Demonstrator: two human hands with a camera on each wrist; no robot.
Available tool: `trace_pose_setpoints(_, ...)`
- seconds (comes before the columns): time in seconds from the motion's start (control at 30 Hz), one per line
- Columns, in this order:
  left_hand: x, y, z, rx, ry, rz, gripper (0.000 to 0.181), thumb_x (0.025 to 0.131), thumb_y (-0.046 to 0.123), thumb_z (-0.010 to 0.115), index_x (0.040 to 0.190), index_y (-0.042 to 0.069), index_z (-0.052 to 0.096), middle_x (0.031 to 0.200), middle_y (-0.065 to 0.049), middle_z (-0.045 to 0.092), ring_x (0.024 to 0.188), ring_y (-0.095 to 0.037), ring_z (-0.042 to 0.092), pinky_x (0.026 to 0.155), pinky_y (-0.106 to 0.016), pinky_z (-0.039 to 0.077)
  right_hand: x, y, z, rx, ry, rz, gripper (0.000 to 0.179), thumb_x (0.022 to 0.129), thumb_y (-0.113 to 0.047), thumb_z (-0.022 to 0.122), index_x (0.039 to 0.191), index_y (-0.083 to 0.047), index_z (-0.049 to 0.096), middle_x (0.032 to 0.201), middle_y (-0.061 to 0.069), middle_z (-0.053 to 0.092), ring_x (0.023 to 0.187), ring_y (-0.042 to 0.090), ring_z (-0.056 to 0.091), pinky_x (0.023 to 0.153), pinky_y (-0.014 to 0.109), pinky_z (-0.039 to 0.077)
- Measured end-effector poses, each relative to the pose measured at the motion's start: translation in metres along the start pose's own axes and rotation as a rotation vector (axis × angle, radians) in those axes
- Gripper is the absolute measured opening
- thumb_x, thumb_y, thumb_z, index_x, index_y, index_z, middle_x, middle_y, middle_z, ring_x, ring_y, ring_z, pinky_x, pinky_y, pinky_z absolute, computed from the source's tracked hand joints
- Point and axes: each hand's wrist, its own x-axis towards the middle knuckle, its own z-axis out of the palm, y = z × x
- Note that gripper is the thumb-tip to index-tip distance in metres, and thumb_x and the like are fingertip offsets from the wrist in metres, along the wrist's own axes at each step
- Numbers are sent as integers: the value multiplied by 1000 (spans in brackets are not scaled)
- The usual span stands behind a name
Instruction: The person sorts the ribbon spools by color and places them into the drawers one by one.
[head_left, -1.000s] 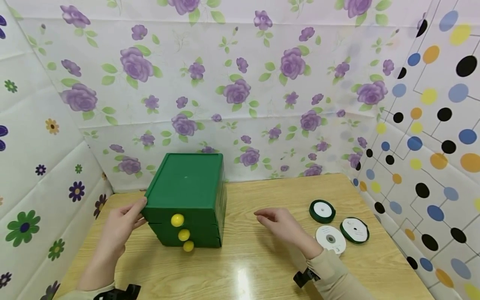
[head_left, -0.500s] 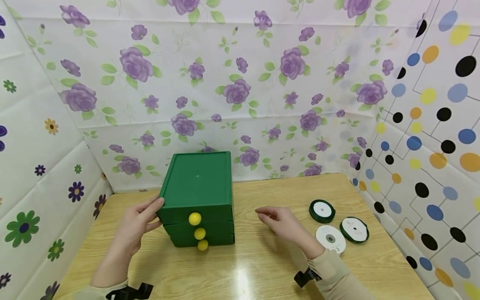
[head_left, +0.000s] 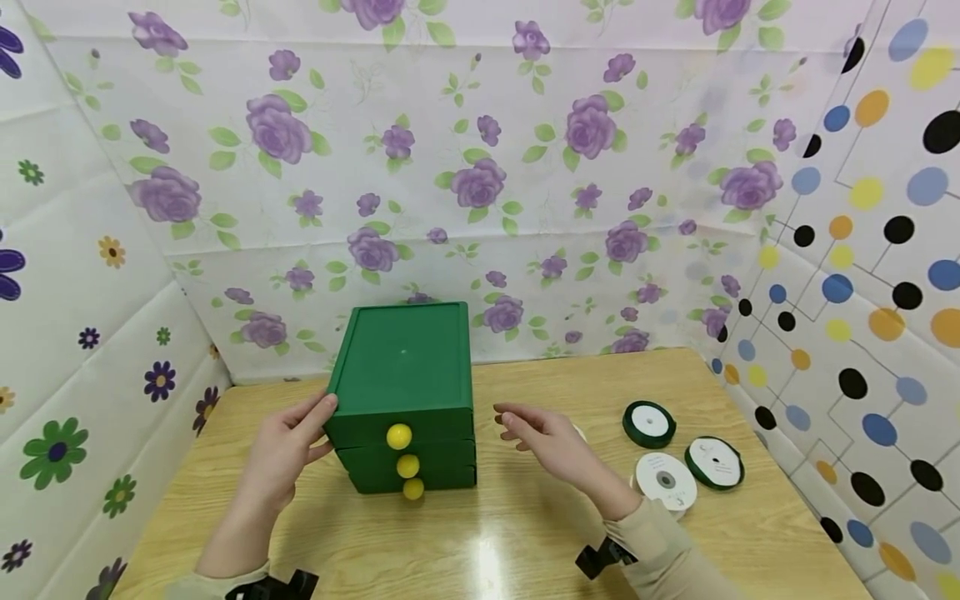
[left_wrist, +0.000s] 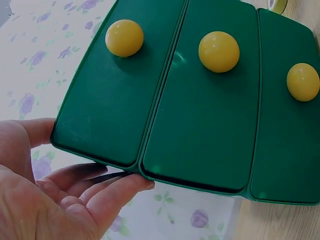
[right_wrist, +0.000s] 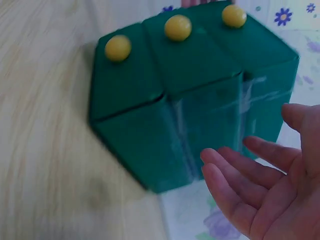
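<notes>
A green drawer box [head_left: 405, 358] with three stacked drawers and yellow ball knobs [head_left: 399, 436] stands on the table left of centre. My left hand [head_left: 281, 454] touches its left side near the front, the thumb at the upper front corner. In the left wrist view, that hand's fingers [left_wrist: 117, 192] lie extended against the box's side, not wrapped round it. Off the box's right side, my right hand [head_left: 555, 446] is held with loosely bent fingers and nothing in it. The right wrist view shows its palm facing the box's side [right_wrist: 210, 130], with clear tape along the drawer seams.
On the right of the wooden table [head_left: 517, 550] lie a small dark green ribbon spool [head_left: 649, 423], a larger one [head_left: 714, 462] and a white-faced spool [head_left: 666, 481]. A white edge [head_left: 580, 432] peeks out behind my right hand. Patterned sheets [head_left: 480, 183] close off the back and sides.
The drawer box has slid to the right and turned slightly, my left hand moving along with it. My right hand has shifted a little left, towards the box, and its fingers have spread slightly.
</notes>
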Motion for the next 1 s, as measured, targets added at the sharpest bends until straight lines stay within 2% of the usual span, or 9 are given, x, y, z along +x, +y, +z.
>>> trace_pose_setpoints(0.2,-1,0,2,4,20,-14,72,101,47,55,152,0,36,154,-22,36,134,-41,43,100,-50,48,5,-26,8,98,5,-12,47,104,-52,46,145,-32,51,140,-6,57,115,16,64,89,35,57)
trace_pose_setpoints(0.37,0,0,3,3,25,-15,73,100,48,56,152,1,37,154,-21,37,135,-39,43,101,-51,46,9,-46,17,162,17,-7,51,103,-54,45,149,-31,47,142,-3,55,120,17,61,94,39,56)
trace_pose_setpoints(0.5,0,0,3,3,21,-25,75,100,50,56,153,2,35,156,-21,34,137,-40,40,102,-51,45,13,-56,22,131,48,20,52,101,-58,48,147,-35,48,139,-6,58,118,16,62,93,41,56)
trace_pose_setpoints(0.63,1,-1,5,16,17,-39,78,98,53,57,154,4,35,157,-18,33,138,-39,40,101,-47,48,15,-61,22,97,70,35,58,97,-59,54,148,-33,47,138,-4,58,119,15,61,93,37,55)
trace_pose_setpoints(0.73,3,-2,8,7,18,-44,80,96,55,59,153,5,37,156,-16,35,138,-34,42,99,-44,50,17,-60,21,82,83,30,63,96,-58,57,150,-29,45,140,0,57,121,17,60,95,38,55)
trace_pose_setpoints(1.0,10,-1,14,-6,18,-36,80,95,56,59,153,5,37,157,-15,33,141,-33,38,100,-44,49,26,-55,16,90,115,58,65,94,-61,58,149,-29,46,140,-2,57,122,16,60,95,40,55)
